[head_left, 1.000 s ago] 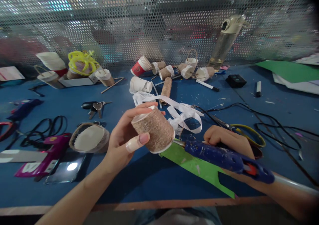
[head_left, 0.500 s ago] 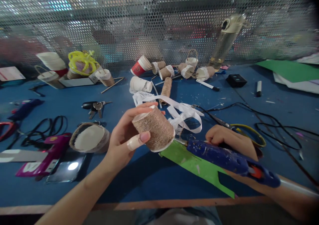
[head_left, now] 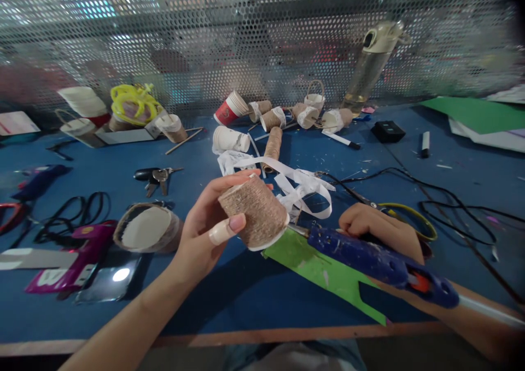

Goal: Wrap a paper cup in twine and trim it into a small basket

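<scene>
My left hand [head_left: 213,218] is closed around a small paper cup [head_left: 256,212] wrapped in brown twine, held tilted above the table with its white rim toward the right. A bandage is wrapped around the thumb. In my right hand [head_left: 377,229] is a blue hot glue gun [head_left: 361,253], a clear glue stick [head_left: 488,311] jutting from its back end. The gun's metal nozzle is at the cup's white rim; whether it touches I cannot tell. Beneath lies a strip of green paper [head_left: 320,267]. White ribbon [head_left: 311,190] loops just behind the cup.
Scissors [head_left: 414,218] lie by my right hand, with black cable [head_left: 443,207] around. To the left are a twine-wrapped bowl [head_left: 168,234], a magenta glue gun [head_left: 88,250], a phone [head_left: 109,280] and keys [head_left: 162,179]. Wrapped cups [head_left: 273,119] and a bottle [head_left: 367,70] stand near the perforated metal screen [head_left: 197,42].
Almost nothing differs. The cup, both hands and the glue gun keep nearly the same pose, with only a very slight shift of the view.
</scene>
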The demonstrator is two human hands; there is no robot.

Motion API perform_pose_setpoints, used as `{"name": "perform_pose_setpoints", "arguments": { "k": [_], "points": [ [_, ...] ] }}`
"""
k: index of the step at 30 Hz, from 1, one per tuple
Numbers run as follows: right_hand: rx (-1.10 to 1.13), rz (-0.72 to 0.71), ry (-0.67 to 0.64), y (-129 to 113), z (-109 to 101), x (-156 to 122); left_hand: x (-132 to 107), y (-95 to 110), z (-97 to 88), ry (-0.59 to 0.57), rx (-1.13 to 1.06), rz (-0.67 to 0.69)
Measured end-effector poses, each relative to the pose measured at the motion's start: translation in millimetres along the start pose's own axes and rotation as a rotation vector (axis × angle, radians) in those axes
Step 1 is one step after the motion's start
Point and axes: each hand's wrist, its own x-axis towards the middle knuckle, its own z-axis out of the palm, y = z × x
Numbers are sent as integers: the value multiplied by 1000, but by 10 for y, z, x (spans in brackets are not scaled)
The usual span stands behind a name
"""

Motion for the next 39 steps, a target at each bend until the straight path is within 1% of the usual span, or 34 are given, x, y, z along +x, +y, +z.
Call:
{"name": "perform_pose_setpoints", "arguments": {
  "k": [2,3,7,13,19,23,26,30,33,37,39],
  "points": [
    [-23,-20,-43,-11,-19,6,1,6,14,10,-6,-13],
    [-35,-17,-45,-15,-17,6,1,8,19,10,-8,-17],
    [-38,16,22,-12,34,-1,0,10,22,14,23,-29],
    [-20,25,56,26,56,-9,0,2,11,30,28,-48],
    [-8,13,104,-37,62,0,5,-4,14,25,-2,-51],
    [2,20,71,-34,82,-14,-1,-12,9,-21,9,-45],
    [-13,22,60,8,97,-32,-2,-20,10,-33,4,-41],
    [-21,22,70,44,87,-38,5,-26,18,4,-1,-61],
    [-15,1,76,30,40,-21,9,-27,17,27,-14,-61],
    [-34,-65,-26,7,-15,0,7,-24,21,32,-29,-79],
    [-48,-69,-36,13,-8,-5,4,-24,35,34,-41,-85]
  ]
}}
